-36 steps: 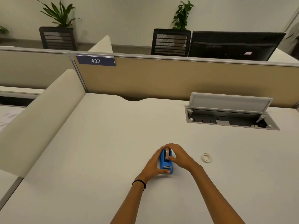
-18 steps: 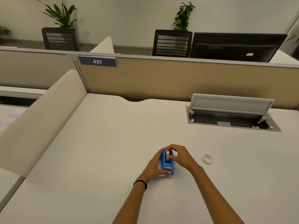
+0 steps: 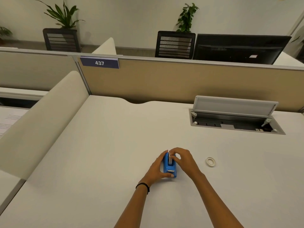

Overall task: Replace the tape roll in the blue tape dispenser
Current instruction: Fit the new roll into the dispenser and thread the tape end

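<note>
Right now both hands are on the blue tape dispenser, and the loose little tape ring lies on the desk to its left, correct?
Not quite. The head view shows the tape ring lying to the right of the blue tape dispenser, beyond the right hand. Both hands, including the left hand, are on it.

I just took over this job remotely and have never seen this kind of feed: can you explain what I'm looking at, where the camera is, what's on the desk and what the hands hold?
There is no machine here. A person works with two bare hands, and the single picture comes from a wide-angle camera on their head, looking forward and down, so the arms reach in from the bottom edge.

The left hand, with a dark band at the wrist, grips the side of the blue tape dispenser, which stands on the white desk. The right hand pinches the tape roll sitting in the dispenser's top.

A second, small tape ring lies flat on the desk to the right, apart from both hands. Farther back, a cable tray set into the desk has its lid open.
</note>
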Demonstrator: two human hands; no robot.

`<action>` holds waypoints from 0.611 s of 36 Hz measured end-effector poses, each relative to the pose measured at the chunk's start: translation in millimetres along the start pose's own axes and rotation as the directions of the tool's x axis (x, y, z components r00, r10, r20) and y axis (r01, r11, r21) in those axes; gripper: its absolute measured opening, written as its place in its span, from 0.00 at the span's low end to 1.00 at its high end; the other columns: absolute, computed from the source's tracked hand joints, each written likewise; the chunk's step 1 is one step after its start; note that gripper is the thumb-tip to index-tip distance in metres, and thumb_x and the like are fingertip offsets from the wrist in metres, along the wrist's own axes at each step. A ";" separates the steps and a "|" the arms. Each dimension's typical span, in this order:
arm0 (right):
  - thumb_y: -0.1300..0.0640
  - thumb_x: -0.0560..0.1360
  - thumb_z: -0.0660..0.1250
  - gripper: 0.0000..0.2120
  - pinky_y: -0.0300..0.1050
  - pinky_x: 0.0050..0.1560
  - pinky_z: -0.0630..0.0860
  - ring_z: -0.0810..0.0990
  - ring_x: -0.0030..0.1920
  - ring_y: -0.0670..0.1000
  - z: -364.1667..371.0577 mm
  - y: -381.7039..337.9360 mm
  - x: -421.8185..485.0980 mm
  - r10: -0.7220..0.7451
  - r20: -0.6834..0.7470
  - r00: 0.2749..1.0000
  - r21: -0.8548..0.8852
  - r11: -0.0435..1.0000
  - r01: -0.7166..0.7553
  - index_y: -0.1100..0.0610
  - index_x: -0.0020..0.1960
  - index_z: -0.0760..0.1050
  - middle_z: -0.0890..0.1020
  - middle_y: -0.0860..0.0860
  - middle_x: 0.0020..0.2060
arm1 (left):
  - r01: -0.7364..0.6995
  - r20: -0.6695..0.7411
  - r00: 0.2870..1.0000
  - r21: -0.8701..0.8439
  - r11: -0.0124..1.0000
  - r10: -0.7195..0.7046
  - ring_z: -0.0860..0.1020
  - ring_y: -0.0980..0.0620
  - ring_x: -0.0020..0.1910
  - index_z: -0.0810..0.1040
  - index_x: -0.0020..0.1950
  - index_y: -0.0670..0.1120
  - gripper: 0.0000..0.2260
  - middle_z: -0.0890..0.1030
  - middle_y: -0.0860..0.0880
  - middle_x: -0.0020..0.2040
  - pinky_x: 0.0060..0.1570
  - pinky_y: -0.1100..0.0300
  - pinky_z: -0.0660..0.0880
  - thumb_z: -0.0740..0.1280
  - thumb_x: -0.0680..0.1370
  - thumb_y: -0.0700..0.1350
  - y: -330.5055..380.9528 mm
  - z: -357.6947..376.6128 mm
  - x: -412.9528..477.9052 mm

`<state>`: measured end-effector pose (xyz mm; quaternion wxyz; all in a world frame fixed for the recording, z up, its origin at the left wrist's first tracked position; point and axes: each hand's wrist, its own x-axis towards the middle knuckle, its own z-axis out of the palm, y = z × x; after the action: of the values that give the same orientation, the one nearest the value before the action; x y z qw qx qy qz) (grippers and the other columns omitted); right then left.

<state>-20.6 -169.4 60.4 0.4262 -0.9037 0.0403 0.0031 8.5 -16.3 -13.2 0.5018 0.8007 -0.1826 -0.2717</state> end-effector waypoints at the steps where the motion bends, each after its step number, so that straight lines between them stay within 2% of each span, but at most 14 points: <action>1: 0.61 0.75 0.64 0.05 0.48 0.56 0.75 0.78 0.49 0.54 0.4 -0.5 -0.8 0.000 -0.003 1.000 -0.023 1.000 0.000 0.62 0.45 0.77 0.81 0.57 0.48 | -0.001 0.000 1.000 -0.001 1.000 0.001 0.63 0.62 0.66 0.52 0.67 0.67 0.41 0.61 0.63 0.69 0.64 0.66 0.61 0.76 0.66 0.53 0.2 0.1 -0.2; 8: 0.61 0.77 0.61 0.05 0.38 0.48 0.71 0.75 0.45 0.50 2.4 -4.7 -4.9 -0.046 -0.012 0.999 -0.144 0.989 0.044 0.62 0.47 0.74 0.78 0.57 0.48 | 0.000 0.006 1.000 0.006 1.000 0.000 0.62 0.61 0.67 0.52 0.71 0.61 0.42 0.61 0.58 0.71 0.65 0.64 0.61 0.76 0.66 0.52 1.5 -0.9 -1.5; 11: 0.62 0.76 0.61 0.04 0.40 0.47 0.72 0.75 0.43 0.50 3.4 -4.6 -7.2 -0.075 -0.033 0.997 -0.169 0.983 0.068 0.61 0.46 0.74 0.79 0.57 0.46 | -0.007 0.004 1.000 0.029 1.000 0.007 0.62 0.60 0.68 0.53 0.73 0.57 0.43 0.60 0.56 0.73 0.66 0.64 0.60 0.76 0.66 0.52 1.0 -1.5 -0.9; 15: 0.62 0.76 0.61 0.04 0.40 0.49 0.71 0.76 0.46 0.54 5.8 -2.7 -13.6 -0.074 -0.047 0.996 -0.186 0.980 0.064 0.61 0.47 0.75 0.79 0.56 0.47 | -0.006 0.003 1.000 0.044 0.999 0.006 0.62 0.57 0.70 0.53 0.74 0.56 0.44 0.61 0.56 0.74 0.67 0.62 0.60 0.76 0.66 0.53 0.7 -1.5 -0.4; 17: 0.61 0.76 0.62 0.05 0.37 0.49 0.70 0.76 0.47 0.54 7.5 -2.1 -16.6 -0.077 -0.057 0.995 -0.193 0.979 0.064 0.61 0.47 0.75 0.80 0.56 0.47 | -0.003 0.001 1.000 0.046 0.999 0.003 0.62 0.58 0.70 0.53 0.74 0.56 0.44 0.61 0.55 0.74 0.67 0.62 0.60 0.76 0.66 0.53 0.2 -1.3 -0.3; 20: 0.61 0.76 0.63 0.06 0.28 0.48 0.66 0.76 0.47 0.54 7.3 -2.7 -20.8 -0.092 -0.086 0.992 -0.199 0.977 0.074 0.62 0.48 0.76 0.80 0.57 0.47 | 0.000 0.002 1.000 0.044 0.999 0.000 0.63 0.59 0.69 0.53 0.74 0.55 0.43 0.61 0.55 0.74 0.66 0.62 0.61 0.76 0.66 0.53 -0.2 -0.7 0.1; 22: 0.61 0.75 0.64 0.05 0.27 0.47 0.65 0.77 0.46 0.54 6.6 -2.6 -23.9 -0.132 -0.097 0.986 -0.225 0.968 0.108 0.62 0.47 0.77 0.80 0.58 0.47 | 0.004 -0.002 1.000 0.045 0.999 -0.004 0.63 0.57 0.69 0.53 0.74 0.55 0.43 0.61 0.54 0.74 0.66 0.62 0.61 0.76 0.66 0.52 0.3 -0.7 0.1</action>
<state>-44.0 -161.0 59.1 0.3207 -0.9446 0.0085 -0.0686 8.9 -16.1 -12.7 0.4831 0.8125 -0.1865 -0.2678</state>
